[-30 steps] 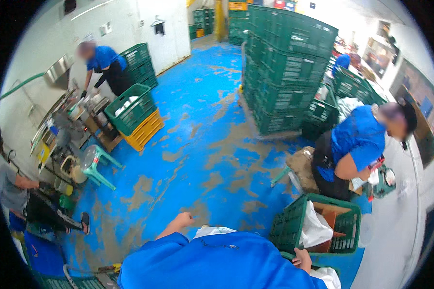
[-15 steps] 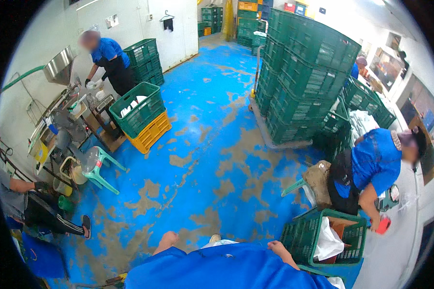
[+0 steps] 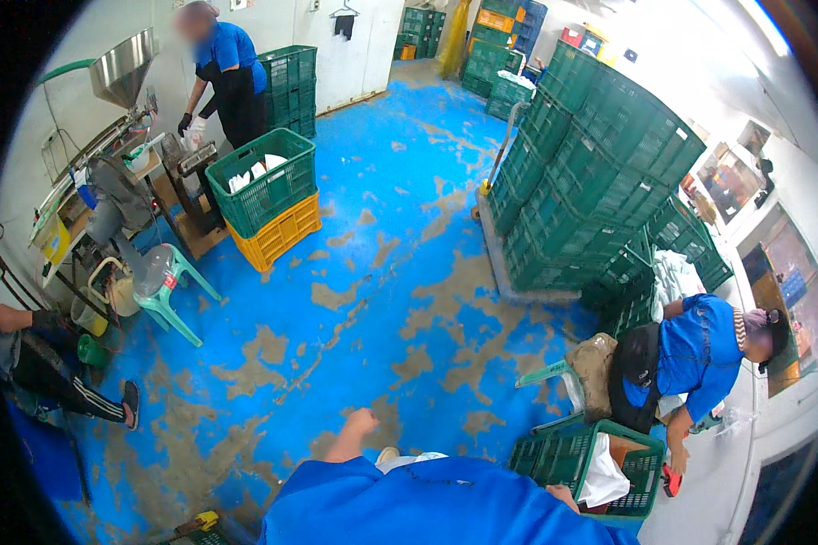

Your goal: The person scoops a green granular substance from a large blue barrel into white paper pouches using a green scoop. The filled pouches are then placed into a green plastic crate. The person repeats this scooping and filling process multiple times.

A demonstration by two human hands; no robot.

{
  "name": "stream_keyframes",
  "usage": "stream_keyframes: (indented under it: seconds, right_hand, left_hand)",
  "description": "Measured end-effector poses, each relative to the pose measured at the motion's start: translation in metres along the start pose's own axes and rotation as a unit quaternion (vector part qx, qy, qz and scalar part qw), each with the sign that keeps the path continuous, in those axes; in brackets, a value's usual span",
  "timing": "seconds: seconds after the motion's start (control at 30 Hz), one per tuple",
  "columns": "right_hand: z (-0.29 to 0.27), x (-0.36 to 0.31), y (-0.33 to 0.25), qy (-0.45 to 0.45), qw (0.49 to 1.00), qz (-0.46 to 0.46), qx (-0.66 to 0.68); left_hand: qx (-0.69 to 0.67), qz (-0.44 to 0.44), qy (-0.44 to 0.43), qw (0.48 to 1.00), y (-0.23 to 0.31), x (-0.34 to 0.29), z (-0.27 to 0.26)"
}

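My left hand [image 3: 362, 422] is held out in front of my body over the blue floor, with its fingers curled in and nothing seen in them. Low on the right, my right hand [image 3: 563, 496] is close to a green crate [image 3: 553, 460]. Its fingers are partly hidden, and whether it touches the crate cannot be made out. A white plastic bag [image 3: 604, 477] lies in that crate. The tip of a light shoe [image 3: 388, 453] shows below my left hand.
Tall green crates [image 3: 600, 163] are stacked on a wheeled platform [image 3: 518, 286]. On the right a co-worker [image 3: 700, 345] bends with a red tool [image 3: 671, 481]. At left are a green stool [image 3: 177, 295], a yellow crate [image 3: 277, 238] and another co-worker [image 3: 236, 82] by a steel hopper [image 3: 123, 68].
The view has shifted as I move. My left hand has swung forward and to the right, while my right hand has dropped back beside the crate. The right co-worker's red tool sits lower.
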State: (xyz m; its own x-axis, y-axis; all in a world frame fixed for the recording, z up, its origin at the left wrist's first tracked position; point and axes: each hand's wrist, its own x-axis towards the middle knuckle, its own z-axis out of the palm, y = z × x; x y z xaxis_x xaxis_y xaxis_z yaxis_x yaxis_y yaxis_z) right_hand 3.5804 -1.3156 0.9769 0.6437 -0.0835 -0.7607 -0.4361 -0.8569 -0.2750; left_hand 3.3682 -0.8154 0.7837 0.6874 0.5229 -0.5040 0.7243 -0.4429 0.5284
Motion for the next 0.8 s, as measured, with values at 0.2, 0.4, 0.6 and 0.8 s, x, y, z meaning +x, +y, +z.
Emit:
stream_keyframes:
  seconds: [0.2,0.4,0.6,0.8]
  right_hand:
    - [0.018,0.041,-0.001,-0.045,0.996,-0.081,0.014]
    - [0.031,0.076,-0.014,-0.026,0.974,-0.223,-0.031]
    - [0.020,0.085,0.003,0.107,0.973,-0.203,-0.033]
    - [0.008,0.086,0.056,0.039,0.998,-0.045,-0.015]
  left_hand:
    - [-0.004,0.017,-0.017,1.000,0.002,0.006,0.005]
    - [-0.045,-0.058,-0.104,0.992,0.008,0.006,-0.031]
    - [-0.034,-0.013,-0.120,0.992,0.028,0.035,-0.044]
    - [0.038,0.061,-0.112,0.991,0.099,0.048,-0.035]
